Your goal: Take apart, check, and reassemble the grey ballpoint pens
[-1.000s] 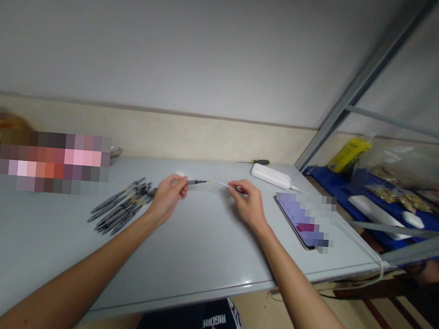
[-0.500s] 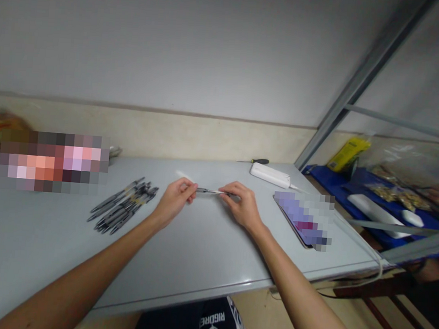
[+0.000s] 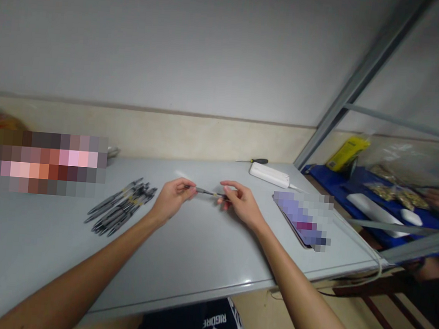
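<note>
One slim pen is bridging the gap above the bench, the left hand pinching one end, the right hand curling near the other, its grip unclear, straight alignment probably serving best.

The pen is dark grey, with a small yellowish spot toward its right end. Left of the pen, the pile of pens is grey and black, marked by yellow bands. Beneath the pen, the bench is plain pale blue-grey. Beyond the pen, the wall is grey above a faintly mottled cream band. Beyond and right of the pen, the screwdriver has a black-and-yellow handle; the oblong device is white. Nearer than the pen, the shorts are navy with white lettering.
</note>
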Motion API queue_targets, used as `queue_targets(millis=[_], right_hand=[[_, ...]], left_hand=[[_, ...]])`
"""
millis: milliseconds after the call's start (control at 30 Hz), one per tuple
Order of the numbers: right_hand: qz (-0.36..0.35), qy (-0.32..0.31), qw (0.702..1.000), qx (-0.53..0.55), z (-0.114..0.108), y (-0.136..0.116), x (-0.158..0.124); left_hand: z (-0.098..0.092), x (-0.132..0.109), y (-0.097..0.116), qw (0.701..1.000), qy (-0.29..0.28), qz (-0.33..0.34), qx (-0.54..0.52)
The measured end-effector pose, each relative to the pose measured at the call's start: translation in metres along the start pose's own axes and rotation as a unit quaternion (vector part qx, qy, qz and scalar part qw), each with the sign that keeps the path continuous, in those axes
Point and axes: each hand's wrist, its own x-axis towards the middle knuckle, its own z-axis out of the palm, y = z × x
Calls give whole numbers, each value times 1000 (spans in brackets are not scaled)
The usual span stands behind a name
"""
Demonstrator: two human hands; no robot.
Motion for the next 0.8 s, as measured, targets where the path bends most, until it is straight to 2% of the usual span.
queue_targets(millis=[133,333,533,700,800], right_hand=[[-14,-25,999,40,-2,-2,-1],[19,-19,998,65,-1,-5,-1],[4,-10,996,91,-3,-6,0],[29,-13,999,21,-3,0,0],[-12,38,997,-62,-3,2,0]], left_hand=[[0,-1,1,1000,2,-13,-11],[0,-1,1,1000,-17,-7,-21],[-4,3,-3,998,6,-23,-63],[-5,3,-5,998,-6,-24,-52],[-5,3,-5,999,-3,-16,-49]])
